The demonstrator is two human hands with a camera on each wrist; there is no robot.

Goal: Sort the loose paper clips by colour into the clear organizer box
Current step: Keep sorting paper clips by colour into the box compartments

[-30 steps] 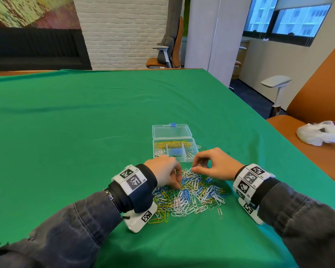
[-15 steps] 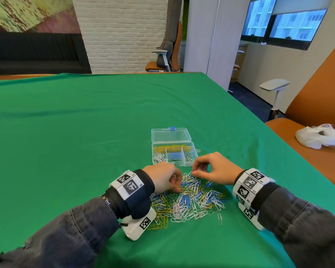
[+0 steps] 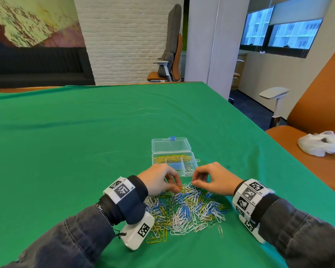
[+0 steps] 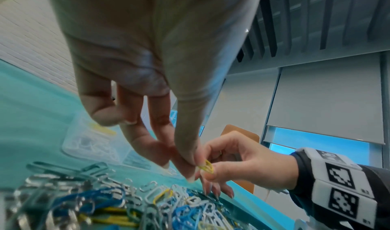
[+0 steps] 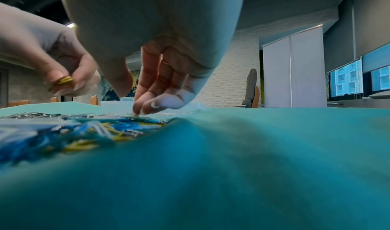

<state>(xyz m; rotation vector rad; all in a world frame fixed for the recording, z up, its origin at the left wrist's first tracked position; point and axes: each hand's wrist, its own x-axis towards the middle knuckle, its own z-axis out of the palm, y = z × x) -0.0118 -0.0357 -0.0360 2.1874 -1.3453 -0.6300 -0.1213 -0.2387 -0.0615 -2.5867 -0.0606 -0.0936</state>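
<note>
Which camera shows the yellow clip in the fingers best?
The left wrist view: the yellow clip is close up, pinched by the left hand. The right wrist view shows it small; the head view barely shows it.

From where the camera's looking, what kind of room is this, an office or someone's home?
Most likely an office or meeting room: a large table under a green cloth, orange office chairs with armrests, and wide windows with roller blinds facing another building.

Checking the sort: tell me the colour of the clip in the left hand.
Yellow clip, clearest in the left wrist view.
</note>
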